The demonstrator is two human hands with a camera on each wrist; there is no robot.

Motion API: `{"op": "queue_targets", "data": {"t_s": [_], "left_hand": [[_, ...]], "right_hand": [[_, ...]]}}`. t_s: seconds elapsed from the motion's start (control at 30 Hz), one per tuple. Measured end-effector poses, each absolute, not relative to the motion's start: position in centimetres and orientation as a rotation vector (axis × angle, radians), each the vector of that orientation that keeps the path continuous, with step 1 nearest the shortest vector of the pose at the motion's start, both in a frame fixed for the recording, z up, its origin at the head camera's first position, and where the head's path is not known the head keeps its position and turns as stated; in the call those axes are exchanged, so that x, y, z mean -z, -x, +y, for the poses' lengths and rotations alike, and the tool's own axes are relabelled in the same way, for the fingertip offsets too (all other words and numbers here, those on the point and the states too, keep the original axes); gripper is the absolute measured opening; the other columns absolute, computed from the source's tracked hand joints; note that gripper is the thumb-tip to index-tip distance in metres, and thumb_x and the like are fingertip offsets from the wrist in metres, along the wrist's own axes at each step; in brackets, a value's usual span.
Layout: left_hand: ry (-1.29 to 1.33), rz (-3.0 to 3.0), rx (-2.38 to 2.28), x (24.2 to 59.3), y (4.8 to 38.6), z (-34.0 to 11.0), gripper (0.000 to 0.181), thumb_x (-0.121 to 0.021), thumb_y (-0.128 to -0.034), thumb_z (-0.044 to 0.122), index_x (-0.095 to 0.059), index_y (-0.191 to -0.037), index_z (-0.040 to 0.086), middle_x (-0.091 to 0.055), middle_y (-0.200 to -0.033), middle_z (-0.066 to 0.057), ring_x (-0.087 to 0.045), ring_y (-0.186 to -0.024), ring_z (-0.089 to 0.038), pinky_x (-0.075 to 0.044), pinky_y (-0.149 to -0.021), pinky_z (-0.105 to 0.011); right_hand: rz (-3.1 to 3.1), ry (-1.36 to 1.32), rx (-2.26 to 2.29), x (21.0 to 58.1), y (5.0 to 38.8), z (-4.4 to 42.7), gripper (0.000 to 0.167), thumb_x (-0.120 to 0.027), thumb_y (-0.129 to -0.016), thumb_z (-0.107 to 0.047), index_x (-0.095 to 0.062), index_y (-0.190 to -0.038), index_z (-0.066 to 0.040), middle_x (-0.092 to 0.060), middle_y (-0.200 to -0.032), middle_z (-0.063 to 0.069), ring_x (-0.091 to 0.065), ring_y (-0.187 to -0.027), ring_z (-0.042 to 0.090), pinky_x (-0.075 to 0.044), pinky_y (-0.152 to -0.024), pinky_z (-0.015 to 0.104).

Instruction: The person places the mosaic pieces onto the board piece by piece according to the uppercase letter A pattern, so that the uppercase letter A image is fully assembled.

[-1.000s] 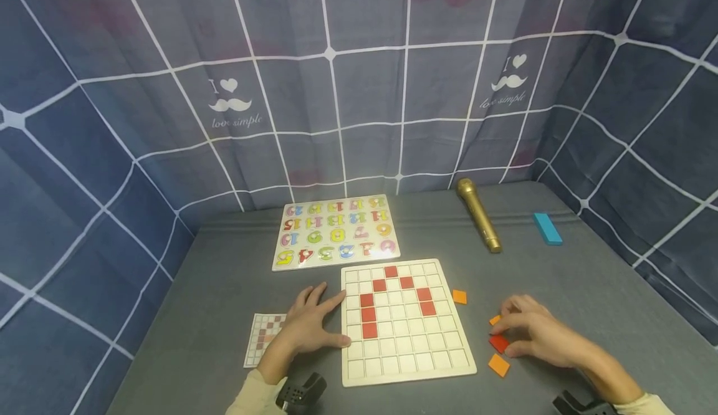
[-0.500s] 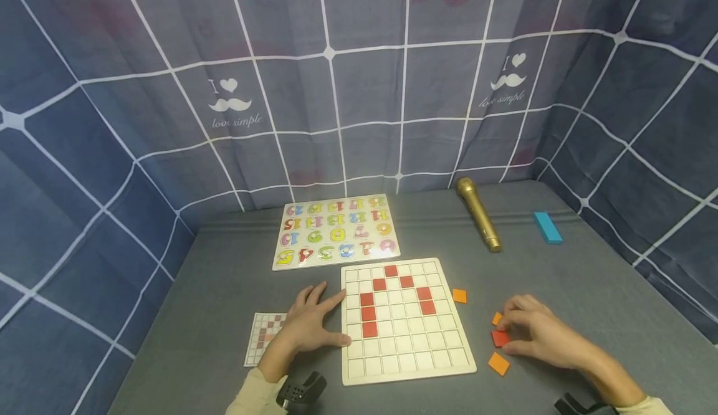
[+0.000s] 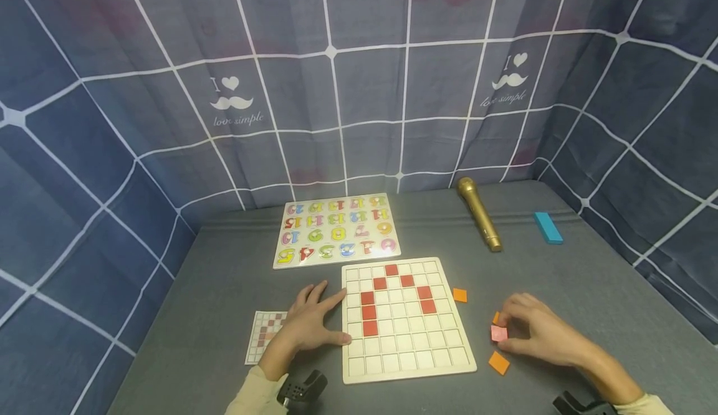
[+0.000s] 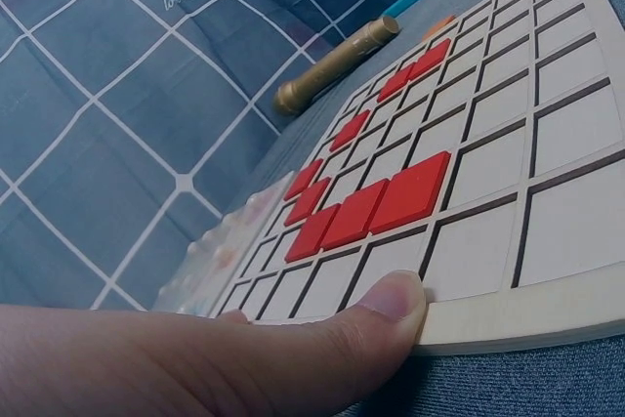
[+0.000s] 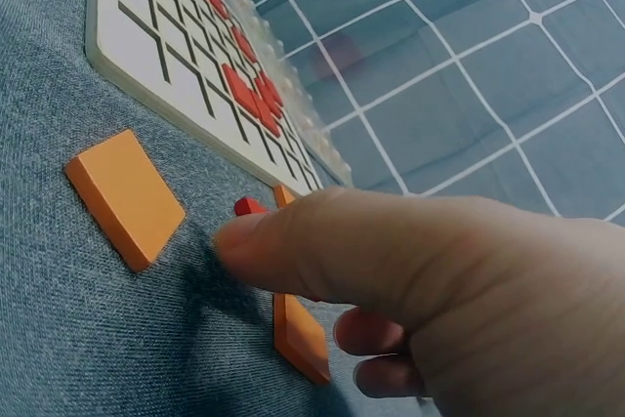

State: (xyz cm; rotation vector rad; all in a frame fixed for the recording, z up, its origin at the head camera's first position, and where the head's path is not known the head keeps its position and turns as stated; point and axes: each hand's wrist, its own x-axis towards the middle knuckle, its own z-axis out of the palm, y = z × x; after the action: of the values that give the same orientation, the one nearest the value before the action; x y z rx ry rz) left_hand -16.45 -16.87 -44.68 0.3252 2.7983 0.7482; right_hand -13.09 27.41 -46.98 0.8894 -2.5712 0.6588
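Between the thumb and fingers of my right hand (image 3: 535, 331) a small red square tile (image 3: 498, 333) is pinched, tilted so its face catches the light and looks pink. In the right wrist view, the thumb hides most of this red tile (image 5: 250, 206). My left hand (image 3: 308, 324) is spread along the left edge of a pale wooden grid board (image 3: 406, 374). Its thumb (image 4: 381, 310) rests on the board's rim in the left wrist view. Several red tiles (image 3: 369, 328) sit in the board's cells, forming an arch open toward the near side.
Orange tiles (image 3: 498, 363) lie near the right hand, another orange tile (image 3: 460, 295) beside the board. A pattern card (image 3: 255, 340) is partly under the left hand. Behind stand a number puzzle (image 3: 336, 231), a gold microphone (image 3: 479, 215) and a blue block (image 3: 548, 228). A grid-patterned curtain (image 3: 364, 91) surrounds the table.
The right hand has tilted the red tile up from lying nearly flat, so its face now looks pink. The left hand stays in place at the board.
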Motion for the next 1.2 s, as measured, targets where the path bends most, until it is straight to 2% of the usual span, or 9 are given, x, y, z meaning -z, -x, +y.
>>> {"op": "queue_targets", "data": {"t_s": [0.4,0.67,0.9,1.2], "left_hand": [[-0.332,2.811,-0.742,44.6,16.3,-16.9,0.095,-0.088,-0.0644,0.051,-0.048,-0.147,0.025,-0.028,-0.160,-0.018,-0.020,-0.146,-0.049,-0.024,-0.108,-0.074],[-0.349,2.808,-0.755,44.4,16.2,-16.9,0.094,-0.088,-0.0656,0.049,-0.048,-0.147,0.025,-0.029,-0.160,-0.019,-0.021,-0.146,-0.049,-0.026,-0.108,-0.074],[-0.359,2.791,-0.769,44.3,16.1,-16.9,0.093,-0.087,-0.0666,0.050,-0.047,-0.147,0.025,-0.027,-0.161,-0.019,-0.019,-0.147,-0.050,-0.025,-0.108,-0.074],[-0.365,2.791,-0.767,44.3,16.1,-17.0,0.093,-0.087,-0.0670,0.050,-0.047,-0.147,0.025,-0.026,-0.161,-0.019,-0.019,-0.147,-0.049,-0.025,-0.108,-0.074]], "right_hand": [[-2.560,-0.862,-0.636,46.7,13.0,27.4,0.043,-0.092,-0.056,-0.027,-0.059,-0.080,-0.037,-0.052,-0.086,-0.024,-0.047,-0.085,-0.005,-0.035,-0.074,0.013],[-2.658,-0.800,-0.654,46.4,12.8,27.4,0.038,-0.092,-0.063,-0.034,-0.060,-0.083,-0.037,-0.055,-0.086,-0.026,-0.050,-0.083,-0.006,-0.045,-0.069,0.023],[-2.684,-0.754,-0.689,46.2,12.9,26.8,0.034,-0.091,-0.065,-0.034,-0.062,-0.083,-0.037,-0.055,-0.084,-0.026,-0.050,-0.080,-0.006,-0.045,-0.067,0.022],[-2.730,-0.798,-0.758,45.7,14.1,24.9,0.026,-0.086,-0.072,-0.024,-0.067,-0.089,-0.027,-0.060,-0.082,-0.021,-0.052,-0.073,-0.006,-0.046,-0.061,0.020]]}}
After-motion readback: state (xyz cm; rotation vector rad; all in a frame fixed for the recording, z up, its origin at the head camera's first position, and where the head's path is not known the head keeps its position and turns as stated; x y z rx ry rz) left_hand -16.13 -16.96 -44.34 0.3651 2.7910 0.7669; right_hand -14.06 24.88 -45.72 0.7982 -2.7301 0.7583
